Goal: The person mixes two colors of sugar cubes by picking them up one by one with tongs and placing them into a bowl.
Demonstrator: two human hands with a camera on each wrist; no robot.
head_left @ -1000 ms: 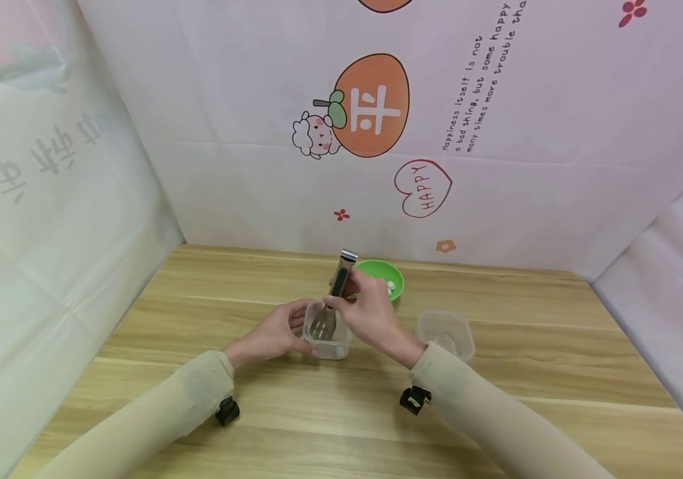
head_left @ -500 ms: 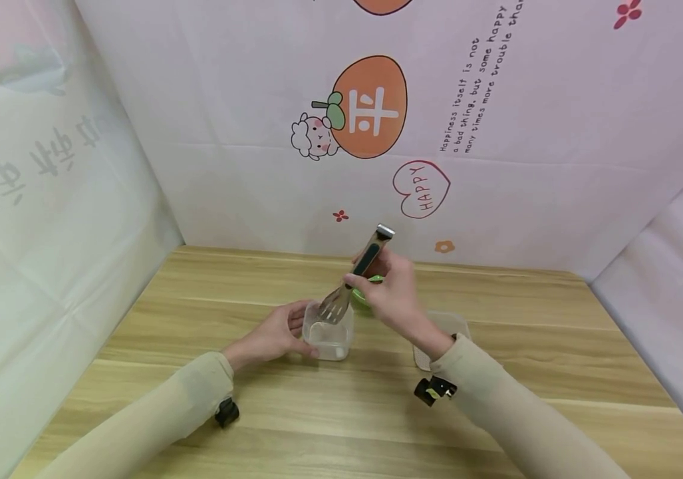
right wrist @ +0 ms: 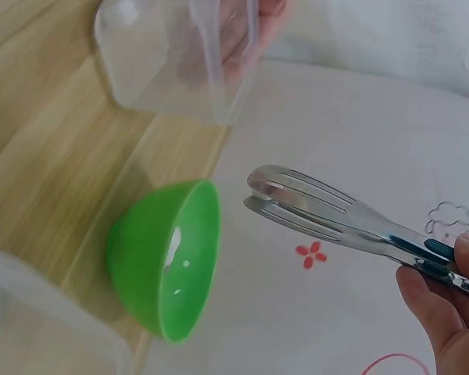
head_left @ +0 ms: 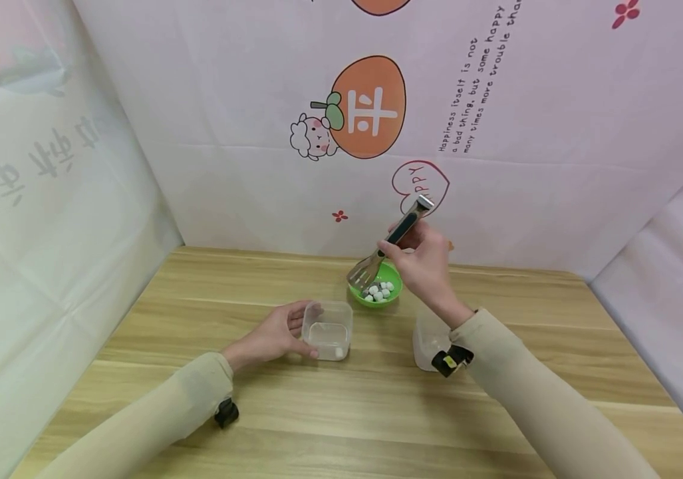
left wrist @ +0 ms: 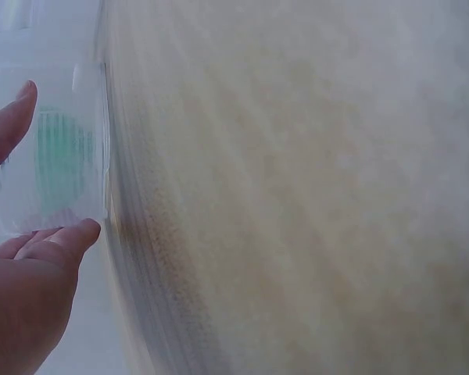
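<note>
My right hand (head_left: 427, 263) pinches the handle of metal food tongs (head_left: 400, 231) between thumb and fingers. Over the green bowl (head_left: 398, 290), the slotted heads of the tongs point down and to the left; in the right wrist view they are nearly together beside the bowl's rim. Several small white pieces (head_left: 378, 293) lie in that bowl. With thumb in front and fingers behind, my left hand (head_left: 274, 332) grips the left side of a clear plastic container (left wrist: 78, 94). One small white piece (head_left: 339, 352) rests in its front right corner.
A second clear plastic container (head_left: 423, 346) stands to the right, partly hidden under my right wrist. Everything is on a wooden table (head_left: 317, 419). Behind it rises a printed white cloth (head_left: 245, 186), with more cloth along both sides.
My right hand has lifted the tongs out of the left container and carried them up and to the right, over the green bowl. The left hand and its container have stayed in place.
</note>
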